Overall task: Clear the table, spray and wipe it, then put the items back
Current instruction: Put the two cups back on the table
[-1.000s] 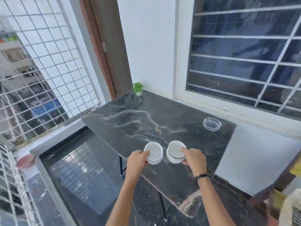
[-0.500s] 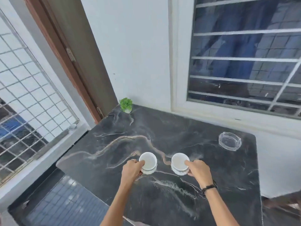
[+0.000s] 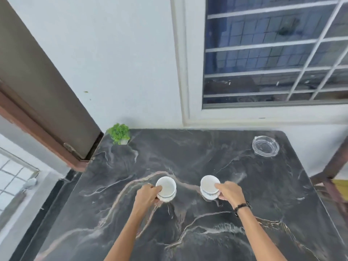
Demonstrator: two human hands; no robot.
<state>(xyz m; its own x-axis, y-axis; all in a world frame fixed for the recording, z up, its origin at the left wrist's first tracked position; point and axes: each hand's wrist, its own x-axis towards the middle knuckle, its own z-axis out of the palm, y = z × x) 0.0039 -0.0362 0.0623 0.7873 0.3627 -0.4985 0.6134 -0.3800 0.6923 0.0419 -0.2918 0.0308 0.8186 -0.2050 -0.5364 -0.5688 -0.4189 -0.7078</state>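
Two white cups on white saucers are over the middle of the dark marble table (image 3: 197, 238). My left hand (image 3: 146, 194) grips the left cup and saucer (image 3: 166, 188) at its near-left rim. My right hand (image 3: 228, 193) grips the right cup and saucer (image 3: 208, 186) from its right side, thumb over the cup's rim. Both cups look empty. I cannot tell whether the saucers touch the tabletop.
A small green potted plant (image 3: 119, 133) stands at the table's far left corner. A clear glass ashtray (image 3: 265, 146) lies at the far right corner. White wall and a barred window (image 3: 273, 53) run behind the table; a brown door frame (image 3: 37, 132) is at left.
I have stepped up to the table and now face it squarely. Both hands have carried the cups from the near edge inward to the middle, and the cups are farther apart.
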